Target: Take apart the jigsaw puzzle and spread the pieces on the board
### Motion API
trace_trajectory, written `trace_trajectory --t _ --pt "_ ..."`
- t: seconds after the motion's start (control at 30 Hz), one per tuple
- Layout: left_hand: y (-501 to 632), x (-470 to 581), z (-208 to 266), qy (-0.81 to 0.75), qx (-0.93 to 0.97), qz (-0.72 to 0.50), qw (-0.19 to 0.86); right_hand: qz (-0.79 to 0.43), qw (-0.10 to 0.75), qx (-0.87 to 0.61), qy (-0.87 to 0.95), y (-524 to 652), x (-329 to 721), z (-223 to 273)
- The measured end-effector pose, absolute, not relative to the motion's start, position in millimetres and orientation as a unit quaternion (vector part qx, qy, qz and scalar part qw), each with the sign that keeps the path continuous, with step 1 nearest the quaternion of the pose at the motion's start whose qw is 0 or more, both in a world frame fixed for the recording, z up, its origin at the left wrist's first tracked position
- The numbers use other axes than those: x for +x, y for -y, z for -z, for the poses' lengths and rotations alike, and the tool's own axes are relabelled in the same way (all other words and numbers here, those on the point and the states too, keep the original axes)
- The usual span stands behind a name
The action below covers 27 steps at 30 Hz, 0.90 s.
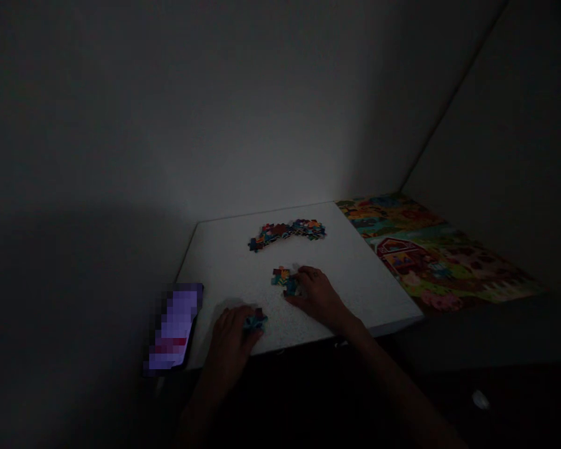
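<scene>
In a dark room, a lit white table carries a puzzle pile near its far edge. The left hand pinches a piece at the near edge; the right hand grips a cluster mid-table.

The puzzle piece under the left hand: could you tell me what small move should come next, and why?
Probably carry the puzzle piece, which the left hand holds at its fingertips, over to the small cluster of pieces that the right hand touches. The two lie apart on the white board, and the light is too dim to judge the fit.
</scene>
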State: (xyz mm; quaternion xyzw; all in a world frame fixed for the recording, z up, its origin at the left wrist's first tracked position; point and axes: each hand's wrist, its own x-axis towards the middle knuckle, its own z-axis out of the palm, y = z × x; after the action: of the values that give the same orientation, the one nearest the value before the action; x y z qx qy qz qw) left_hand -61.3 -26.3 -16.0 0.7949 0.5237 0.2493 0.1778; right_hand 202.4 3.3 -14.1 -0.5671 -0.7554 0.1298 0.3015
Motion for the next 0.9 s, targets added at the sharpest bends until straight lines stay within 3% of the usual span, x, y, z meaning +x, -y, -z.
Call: trace_trajectory --t 0.27,0.5,0.73,0.9 --pt "-84 12 -29 -0.492 0.761 -0.366 0.210 -0.196 0.335 -0.586 0.711 -8 206 5" --pt "-201 82 -47 -0.521 0.773 -0.323 0.163 -0.270 0.383 -0.615 0.634 -10 209 11" --pt "-168 64 -18 -0.530 0.766 -0.349 0.107 -0.370 0.473 -0.586 0.544 -13 219 12" --pt "-97 36 1 -0.435 0.827 -0.318 0.162 -0.318 0.500 -0.617 0.517 -21 219 12"
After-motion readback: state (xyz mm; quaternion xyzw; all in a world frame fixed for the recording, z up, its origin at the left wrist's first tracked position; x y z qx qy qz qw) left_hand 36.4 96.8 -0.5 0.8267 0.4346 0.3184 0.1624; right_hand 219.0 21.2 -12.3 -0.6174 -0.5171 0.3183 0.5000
